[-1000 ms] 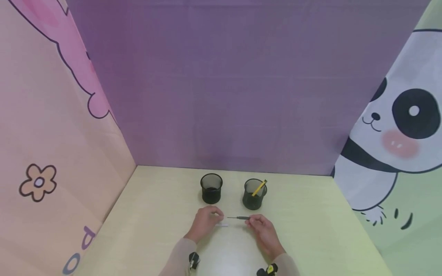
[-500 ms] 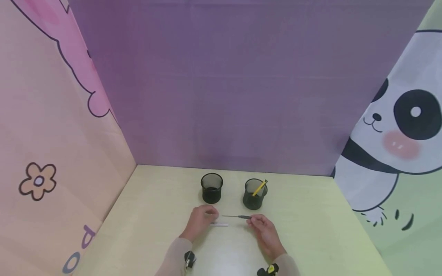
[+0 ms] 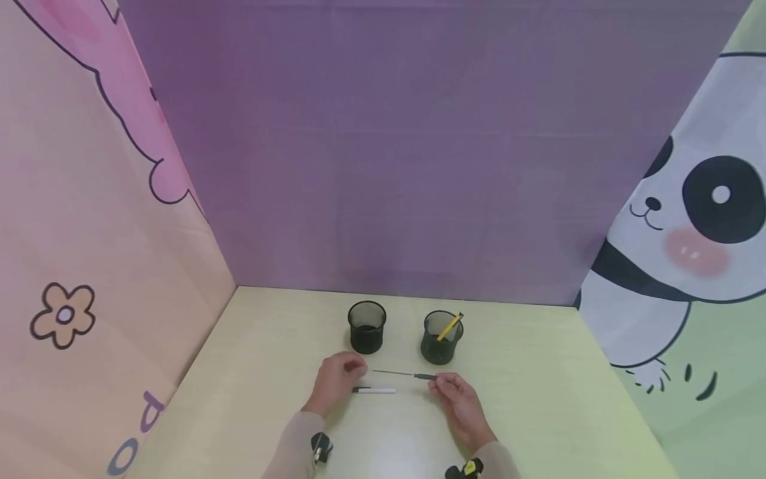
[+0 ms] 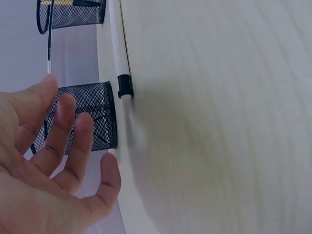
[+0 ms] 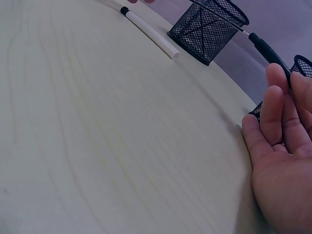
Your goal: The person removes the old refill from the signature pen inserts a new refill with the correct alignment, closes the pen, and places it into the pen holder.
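My right hand (image 3: 461,406) holds a slim telescopic pointer by its black ribbed handle (image 5: 265,48), between thumb and fingertips. Its thin rod (image 3: 391,372) reaches left, roughly level, above the table. At the far end my left hand (image 3: 335,379) pinches the silvery tip between thumb and index finger; the other fingers (image 4: 83,134) are loosely bent and spread. Below the rod a white pen (image 3: 377,390) with a black end lies on the table, just right of the left hand and touched by neither hand.
Two black mesh pen cups stand behind the hands. The left cup (image 3: 367,327) shows nothing sticking out. From the right cup (image 3: 439,346) leans a yellow stick (image 3: 450,326) with a dark end. The pale wooden table (image 3: 538,372) ends at a purple backdrop (image 3: 389,166).
The left hand has moved left with the rod's tip, and the rod has grown longer between the hands. More of the white pen shows. The right hand has barely moved.
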### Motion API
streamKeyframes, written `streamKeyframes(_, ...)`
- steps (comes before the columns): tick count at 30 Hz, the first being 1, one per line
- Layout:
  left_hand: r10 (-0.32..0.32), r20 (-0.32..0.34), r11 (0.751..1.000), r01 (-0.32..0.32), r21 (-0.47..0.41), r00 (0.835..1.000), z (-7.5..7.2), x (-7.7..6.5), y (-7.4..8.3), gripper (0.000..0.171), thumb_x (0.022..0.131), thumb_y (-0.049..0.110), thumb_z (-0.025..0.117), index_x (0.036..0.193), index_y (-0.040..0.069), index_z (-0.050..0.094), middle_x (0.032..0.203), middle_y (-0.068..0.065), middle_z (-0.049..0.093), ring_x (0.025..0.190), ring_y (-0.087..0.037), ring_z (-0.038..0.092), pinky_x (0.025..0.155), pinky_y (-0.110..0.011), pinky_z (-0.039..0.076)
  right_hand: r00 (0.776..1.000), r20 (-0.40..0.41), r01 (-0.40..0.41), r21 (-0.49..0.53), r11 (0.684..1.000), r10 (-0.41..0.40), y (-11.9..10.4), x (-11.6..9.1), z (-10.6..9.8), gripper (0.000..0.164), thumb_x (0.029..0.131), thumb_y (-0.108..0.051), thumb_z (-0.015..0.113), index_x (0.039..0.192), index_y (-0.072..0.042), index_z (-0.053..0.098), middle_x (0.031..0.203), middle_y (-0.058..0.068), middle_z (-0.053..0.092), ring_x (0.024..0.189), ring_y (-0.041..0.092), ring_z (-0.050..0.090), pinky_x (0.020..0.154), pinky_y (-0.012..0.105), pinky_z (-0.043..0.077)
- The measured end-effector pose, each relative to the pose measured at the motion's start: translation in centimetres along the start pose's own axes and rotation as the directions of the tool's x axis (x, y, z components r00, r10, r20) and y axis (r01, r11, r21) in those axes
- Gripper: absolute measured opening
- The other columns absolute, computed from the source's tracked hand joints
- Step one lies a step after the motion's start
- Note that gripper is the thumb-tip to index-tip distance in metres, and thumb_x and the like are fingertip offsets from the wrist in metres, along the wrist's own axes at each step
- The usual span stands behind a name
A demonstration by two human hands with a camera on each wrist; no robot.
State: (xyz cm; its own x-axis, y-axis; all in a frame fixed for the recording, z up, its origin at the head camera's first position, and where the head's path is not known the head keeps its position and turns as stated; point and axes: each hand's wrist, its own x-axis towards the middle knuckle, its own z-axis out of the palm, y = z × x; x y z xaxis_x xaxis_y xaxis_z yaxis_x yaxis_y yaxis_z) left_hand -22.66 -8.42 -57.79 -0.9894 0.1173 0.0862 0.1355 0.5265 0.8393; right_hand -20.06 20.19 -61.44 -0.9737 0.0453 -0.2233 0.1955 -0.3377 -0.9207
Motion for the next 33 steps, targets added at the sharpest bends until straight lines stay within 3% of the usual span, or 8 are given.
streamKeyframes(6, -0.003, -0.042, 0.999, 0.005, 0.041, 0.999, -0.3, 0.1, -0.4, 0.008, 0.092, 0.013, 0.073, 0.096, 0.019, 0.075, 0.090, 0.004, 0.069, 0.081, -0.010, 0.059, 0.072, -0.027, 0.051, 1.000, 0.001, -0.009, 0.016, 1.000, 0.009, 0.0, -0.1, 0.0, 0.010, 0.099, -0.004, 0.061, 0.108, 0.000, 0.062, 0.095, 0.003, 0.072, 0.092, 0.013, 0.070, 0.091, 0.026, 0.057)
streamKeyframes(23, -0.058, -0.008, 0.991, 0.059, 0.123, 0.998, 0.4, 0.7, -0.4, 0.008, 0.092, 0.013, 0.072, 0.090, 0.021, 0.074, 0.079, 0.004, 0.063, 0.067, -0.013, 0.050, 0.061, -0.027, 0.040, 1.000, 0.006, -0.018, 0.049, 0.999, 0.017, -0.1, -0.1, -0.1, 0.010, 0.098, -0.003, 0.062, 0.107, 0.000, 0.062, 0.092, 0.002, 0.073, 0.090, 0.013, 0.069, 0.090, 0.027, 0.057)
streamKeyframes(33, -0.067, -0.022, 0.971, 0.070, 0.228, 0.998, 0.7, 0.8, -0.4, 0.007, 0.087, 0.016, 0.077, 0.085, 0.023, 0.075, 0.087, 0.003, 0.074, 0.073, -0.013, 0.056, 0.070, -0.033, 0.045, 0.999, 0.008, -0.039, 0.011, 0.999, 0.039, -0.2, -0.2, -0.1, 0.008, 0.099, -0.008, 0.063, 0.106, -0.005, 0.063, 0.097, 0.004, 0.072, 0.093, 0.013, 0.069, 0.092, 0.027, 0.057)
